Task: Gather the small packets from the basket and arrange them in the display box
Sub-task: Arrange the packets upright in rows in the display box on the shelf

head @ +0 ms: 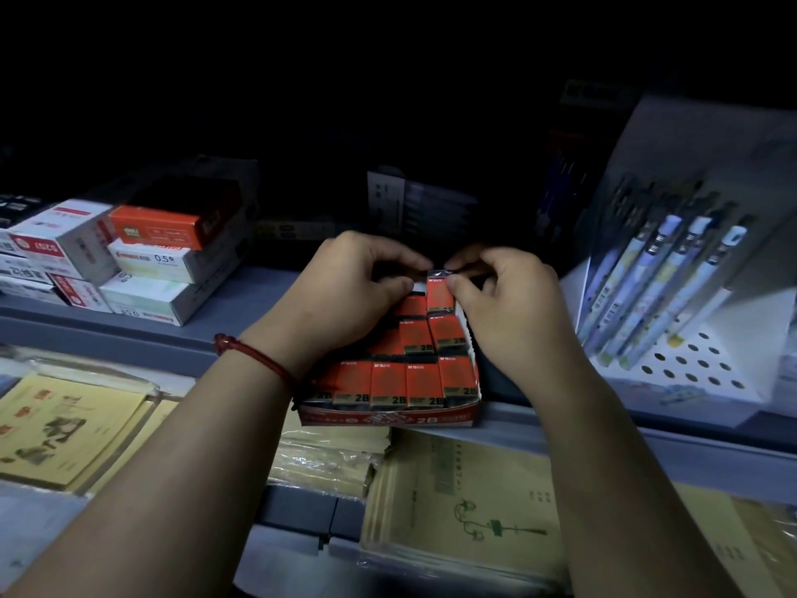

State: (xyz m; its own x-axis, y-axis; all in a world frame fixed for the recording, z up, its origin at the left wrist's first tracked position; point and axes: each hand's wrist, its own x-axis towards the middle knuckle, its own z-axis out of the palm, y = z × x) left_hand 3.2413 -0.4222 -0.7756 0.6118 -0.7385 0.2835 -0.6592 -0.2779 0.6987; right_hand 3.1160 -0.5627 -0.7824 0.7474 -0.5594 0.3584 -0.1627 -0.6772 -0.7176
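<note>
A red display box [388,418] marked 2B rests on the grey shelf edge at the centre. It holds stepped rows of small red packets [388,384] with black and gold bands. Both hands are over the box's back row. My right hand [513,295] pinches the top of one red packet [439,293] between thumb and fingers. My left hand [349,291], with a red cord at the wrist, has its fingertips on the same packet's upper left corner. No basket is in view.
Stacked white and orange boxes [151,256] lie at the left on the grey shelf [241,295]. A white stand with several pens [673,287] fills the right. Yellow paper pads [64,429] and green-printed booklets [465,502] lie on the lower shelf. The shelf's back is dark.
</note>
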